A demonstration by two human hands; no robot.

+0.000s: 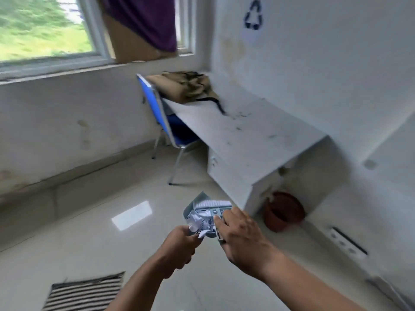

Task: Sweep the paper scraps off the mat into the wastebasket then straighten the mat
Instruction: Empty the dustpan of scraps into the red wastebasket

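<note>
Between the two hands, above the floor [94, 232], a small grey dustpan [193, 204] carries the paper scraps [199, 221]. The left hand [179, 245] is closed round the pan's handle at its near end, which holds the tray roughly level so the load does not slide out. The right hand [240, 239] grips a short white-bristled brush [213, 203] and lays it across the far part of the pan, on top of the scraps. This most likely pins the light paper in place during the carry.

The wastebasket [284, 211], a reddish-brown tub, stands on the floor ahead and to the right of the right hand, tucked under the end of the white table [247, 140]. It is near the pan but not yet beneath it. The striped mat [85, 292] lies behind and to the left of the left hand, at the lower edge of the view. No scraps can be made out on the part that shows.

Step in hand, as judged: transfer of the collected scraps to the wastebasket. The next move calls for bringing the pan's lip over the rim before the brush is lifted. Tipping short of the rim would scatter paper on the floor. Straightening the mat remains.
</note>
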